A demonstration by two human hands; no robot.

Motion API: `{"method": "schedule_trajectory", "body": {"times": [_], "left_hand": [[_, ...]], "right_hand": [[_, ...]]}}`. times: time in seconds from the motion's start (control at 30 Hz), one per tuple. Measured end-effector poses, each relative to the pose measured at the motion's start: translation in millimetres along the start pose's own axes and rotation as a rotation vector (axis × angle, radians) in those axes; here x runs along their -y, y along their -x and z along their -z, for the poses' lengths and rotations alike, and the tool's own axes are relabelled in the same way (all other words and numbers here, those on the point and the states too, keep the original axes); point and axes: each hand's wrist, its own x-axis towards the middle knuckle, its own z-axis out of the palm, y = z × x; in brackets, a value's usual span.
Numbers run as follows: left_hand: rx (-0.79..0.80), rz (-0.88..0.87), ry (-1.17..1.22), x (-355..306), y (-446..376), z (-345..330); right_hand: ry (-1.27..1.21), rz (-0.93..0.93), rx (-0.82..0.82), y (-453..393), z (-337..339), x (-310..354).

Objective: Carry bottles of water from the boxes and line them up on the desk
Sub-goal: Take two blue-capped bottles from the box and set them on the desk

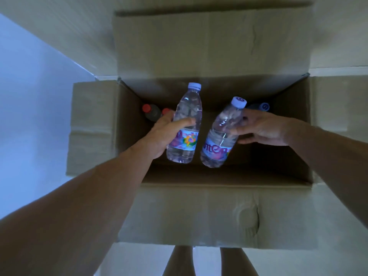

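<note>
A: Item one, far left?

B: Pale floor (29, 116), bluish in the light. Beside it, the left flap (89, 128) of an open cardboard box (219, 214), folded outward.

A: Inside the box, left corner?

B: Two red-capped bottles (151, 112), standing upright deep in the box, close together. The second showed only its cap, partly hidden behind the left hand. No writing could be read on them.

A: Left hand?

B: Left hand (169, 132) was wrapped round the left bottle (185, 124), thumb across the front just above the label, fingers curled behind. The bottle was clear, with a pale lilac cap, held above the box opening, nearly upright. Its label was light blue with pink and a many-coloured flower mark; the letters on that side could not be made out.

A: Next?

B: The right bottle (223, 132), same kind, tilted with its cap leaning right. The label read "nten" in white letters, the word cut off at the edge. The cap top bore a round printed mark like a "6" or "9".

A: Right hand?

B: Right hand (262, 130) held that bottle by the upper body, fingertips pressed on its side, palm behind. Both bottles hung side by side over the box, not touching.

A: Far right?

B: A blue-capped bottle (262, 107) in the back right corner, same round mark on the cap, partly behind the right hand.

A: Below?

B: The near flap, creased, and two bare legs (207, 261) under it.
</note>
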Motion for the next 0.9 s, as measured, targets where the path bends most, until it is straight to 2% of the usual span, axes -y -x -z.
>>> {"method": "schedule_trajectory", "body": {"times": [0.17,0.43,0.6,0.9], "left_hand": [[0.001,-0.007,0.08,-24.6,33.8,-0.7],[0.085,0.001,0.198,-72.7,101.2,-1.7],[0.112,0.017,0.253,-108.0,145.7,-1.7],[0.068,-0.026,0.306,-171.2,223.3,-17.4]], "right_hand": [[-0.136,0.003,0.036,38.3,-3.4,25.7],[-0.5,0.027,-0.058,98.8,-37.1,60.0],[-0.661,0.075,-0.035,136.2,-66.3,90.5],[-0.704,0.113,-0.085,213.7,-89.3,131.9]]}}
